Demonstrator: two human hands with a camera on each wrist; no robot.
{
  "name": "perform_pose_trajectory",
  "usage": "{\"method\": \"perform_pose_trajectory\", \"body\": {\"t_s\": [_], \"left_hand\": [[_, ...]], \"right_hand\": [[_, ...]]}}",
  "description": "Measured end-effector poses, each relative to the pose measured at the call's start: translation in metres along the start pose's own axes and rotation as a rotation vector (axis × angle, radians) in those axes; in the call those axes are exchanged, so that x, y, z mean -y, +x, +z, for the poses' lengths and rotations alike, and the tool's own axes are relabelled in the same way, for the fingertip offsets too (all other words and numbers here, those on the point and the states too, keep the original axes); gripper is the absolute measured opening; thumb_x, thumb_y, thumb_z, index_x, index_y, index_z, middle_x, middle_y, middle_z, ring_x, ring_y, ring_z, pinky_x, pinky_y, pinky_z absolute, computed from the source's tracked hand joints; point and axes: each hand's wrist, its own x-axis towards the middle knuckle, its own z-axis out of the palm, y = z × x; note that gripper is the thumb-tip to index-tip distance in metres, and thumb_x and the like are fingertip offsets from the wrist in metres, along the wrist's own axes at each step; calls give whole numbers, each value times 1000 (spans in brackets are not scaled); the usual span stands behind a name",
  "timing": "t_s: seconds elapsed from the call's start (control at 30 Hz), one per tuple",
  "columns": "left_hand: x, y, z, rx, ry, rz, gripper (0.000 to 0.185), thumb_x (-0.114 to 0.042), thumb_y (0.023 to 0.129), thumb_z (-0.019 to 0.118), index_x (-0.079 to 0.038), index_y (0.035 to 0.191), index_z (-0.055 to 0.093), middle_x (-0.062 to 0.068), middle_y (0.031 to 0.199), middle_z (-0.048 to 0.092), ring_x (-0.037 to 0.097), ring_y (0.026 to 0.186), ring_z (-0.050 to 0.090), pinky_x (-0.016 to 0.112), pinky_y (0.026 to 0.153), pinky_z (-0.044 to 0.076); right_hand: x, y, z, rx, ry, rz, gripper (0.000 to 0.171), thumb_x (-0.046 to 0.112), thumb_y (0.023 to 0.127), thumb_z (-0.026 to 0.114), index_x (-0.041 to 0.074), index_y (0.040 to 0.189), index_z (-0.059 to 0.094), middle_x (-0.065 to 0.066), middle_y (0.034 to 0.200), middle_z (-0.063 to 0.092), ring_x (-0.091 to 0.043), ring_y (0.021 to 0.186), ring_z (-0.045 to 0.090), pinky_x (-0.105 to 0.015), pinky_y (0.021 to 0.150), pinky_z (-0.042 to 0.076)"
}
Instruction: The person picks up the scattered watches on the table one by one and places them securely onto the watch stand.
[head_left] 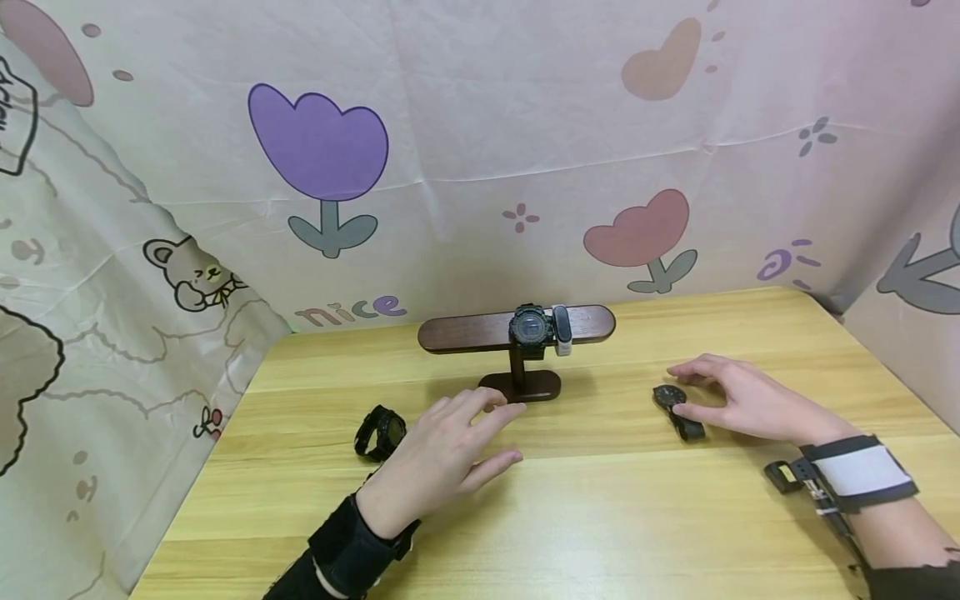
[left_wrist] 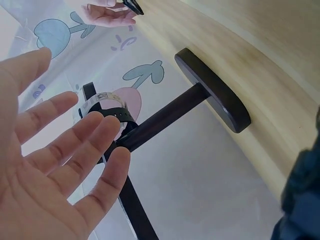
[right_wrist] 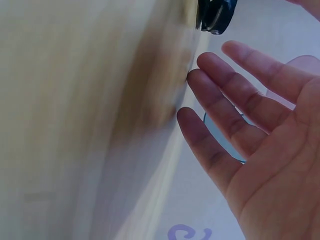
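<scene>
Printed cloth (head_left: 495,100) hangs across the upper frame behind the wooden table (head_left: 600,533). The dark stand (head_left: 465,332) rises at upper middle; a sweep of the left hand (head_left: 442,454), just left of centre with fingers loosely spread and holding nothing, could topple it. The right hand (head_left: 757,404), at right, has its fingers parted, wrapped round nothing. Of 3 watches, the looped watch (head_left: 392,428), left of centre, could tip if the left hand backs into it; the round watch (head_left: 670,398), right of centre, lies at the right hand's thumb, contact unclear, and could skid if nudged sideways; the chunky watch (head_left: 531,327) sits on the stand's bar and might slide in a jolt. The slim band (head_left: 561,323) hugs its right side, so the pair could snag. The rear table edge leaves little depth behind the stand; wood lies open between the hands and at lower centre.
</scene>
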Motion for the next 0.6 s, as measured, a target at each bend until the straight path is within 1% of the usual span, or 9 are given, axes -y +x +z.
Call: {"method": "perform_pose_trajectory", "body": {"t_s": [0.17,0.4,0.5,0.6], "left_hand": [[0,0,0,10,-6,-6,52,-42,101,75,-17,146,64,4,128,68,14,96,65,31,80,59],[0,0,0,9,-7,-2,52,-42,101,75,-17,145,65,4,127,68,13,94,64,30,79,58],[0,0,0,0,-7,4,52,-41,99,77,-16,144,65,4,126,68,13,92,63,29,77,57],[0,0,0,-3,-10,8,53,-40,99,78,-16,144,65,4,126,68,13,91,62,28,76,57]], "right_hand": [[3,-2,-1,2,15,10,58,39,90,86,8,137,70,-7,128,75,-26,111,74,-51,98,59],[9,-2,1,24,27,-8,69,45,85,90,8,139,69,-7,130,74,-30,116,73,-57,101,57],[10,-2,2,29,16,-17,71,46,83,91,8,139,69,-5,129,74,-28,116,72,-54,100,58],[11,-2,3,33,15,-16,71,46,83,91,9,139,69,-2,127,73,-20,113,70,-45,95,60]]}}
